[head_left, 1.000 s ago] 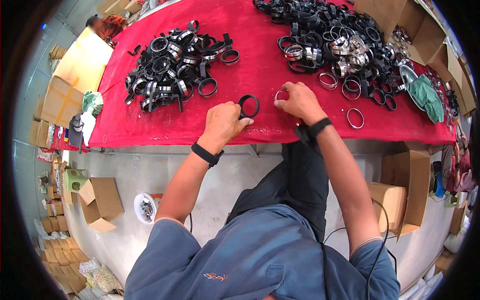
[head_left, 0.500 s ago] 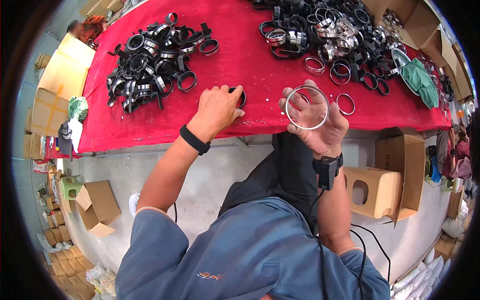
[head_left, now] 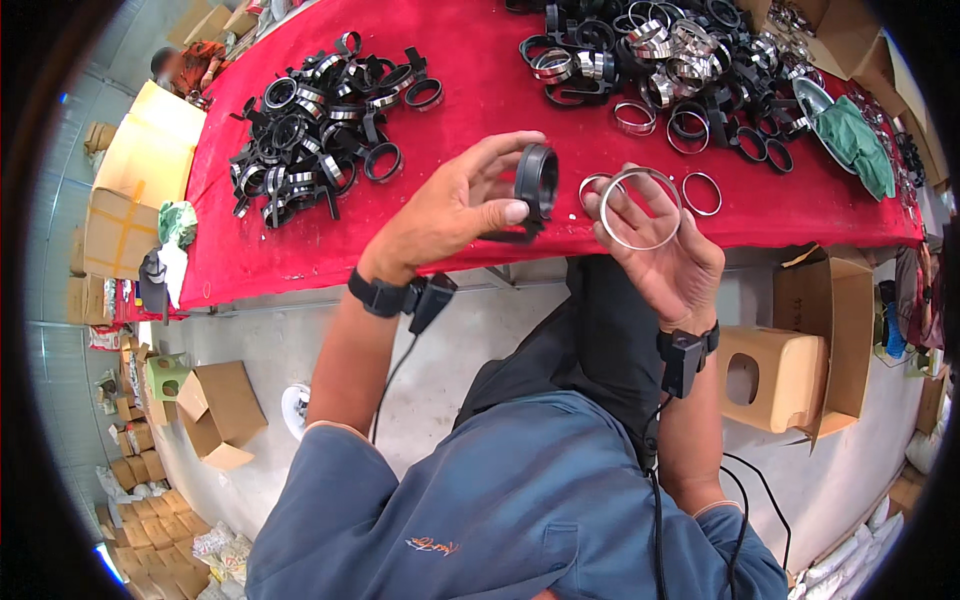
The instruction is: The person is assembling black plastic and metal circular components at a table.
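My left hand (head_left: 445,205) grips a black plastic ring (head_left: 533,182) between thumb and fingers, lifted above the table's front edge. A dark tab juts from its lower side. Palm up, my right hand (head_left: 668,245) holds a thin silver metal ring (head_left: 640,208) with its opening facing me. The two rings are apart, side by side. On the red cloth just beyond the right hand lie two loose silver rings, one partly hidden by the fingers and another silver ring (head_left: 702,194) to the right.
A heap of black rings with silver bands (head_left: 318,125) covers the table's left part. Another heap of black and silver rings (head_left: 670,60) lies far right, beside a metal bowl with a green cloth (head_left: 855,145). Cardboard boxes (head_left: 222,412) stand on the floor. Another person (head_left: 190,65) is at far left.
My left hand has picked the black ring up off the cloth and turned it upright toward the silver ring. The right hand still holds the silver ring; the view has shifted slightly.
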Motion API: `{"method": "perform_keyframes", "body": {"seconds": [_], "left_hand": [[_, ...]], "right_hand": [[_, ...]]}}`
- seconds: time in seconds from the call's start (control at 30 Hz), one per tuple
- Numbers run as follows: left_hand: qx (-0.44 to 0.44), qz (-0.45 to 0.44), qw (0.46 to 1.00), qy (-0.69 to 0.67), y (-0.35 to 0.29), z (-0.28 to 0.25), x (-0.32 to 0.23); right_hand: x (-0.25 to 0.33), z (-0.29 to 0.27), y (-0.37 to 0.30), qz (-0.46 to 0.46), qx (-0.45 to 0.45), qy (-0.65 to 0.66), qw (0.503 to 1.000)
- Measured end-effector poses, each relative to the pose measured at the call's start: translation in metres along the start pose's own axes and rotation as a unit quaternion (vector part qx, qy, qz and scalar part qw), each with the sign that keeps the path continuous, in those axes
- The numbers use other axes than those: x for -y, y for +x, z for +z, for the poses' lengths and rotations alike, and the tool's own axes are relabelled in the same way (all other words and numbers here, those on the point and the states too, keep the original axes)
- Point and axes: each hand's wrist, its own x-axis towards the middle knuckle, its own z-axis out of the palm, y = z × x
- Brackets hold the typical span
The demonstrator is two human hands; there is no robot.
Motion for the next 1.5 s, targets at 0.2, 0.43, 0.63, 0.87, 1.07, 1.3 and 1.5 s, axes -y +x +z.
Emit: {"method": "perform_keyframes", "body": {"seconds": [0.2, 0.43, 0.63, 0.87, 1.07, 1.3, 1.5], "left_hand": [[0.058, -0.01, 0.99, -0.125, 0.001, 0.029, 0.005], [0.064, -0.052, 0.982, -0.17, 0.015, 0.038, 0.019], [0.054, -0.08, 0.981, -0.167, 0.015, 0.036, 0.022], [0.049, -0.114, 0.97, -0.209, 0.011, 0.04, 0.033], [0.052, -0.134, 0.957, -0.252, 0.008, 0.041, 0.053], [0.024, -0.073, 0.978, -0.193, 0.006, 0.042, 0.067], [0.088, -0.016, 0.988, -0.128, 0.004, 0.044, 0.061]], "right_hand": [[0.014, 0.0, -0.021, -0.038, -0.031, -0.024, 0.999], [0.02, -0.007, -0.043, -0.01, 0.027, 0.066, 0.997], [0.024, -0.011, -0.048, -0.001, -0.075, 0.099, 0.992], [0.022, -0.016, -0.045, 0.018, -0.07, 0.091, 0.993], [0.028, -0.008, -0.043, 0.039, -0.156, 0.033, 0.986], [0.021, 0.006, -0.054, 0.036, -0.219, -0.153, 0.963], [0.013, -0.003, -0.058, 0.089, -0.209, -0.115, 0.967]]}}
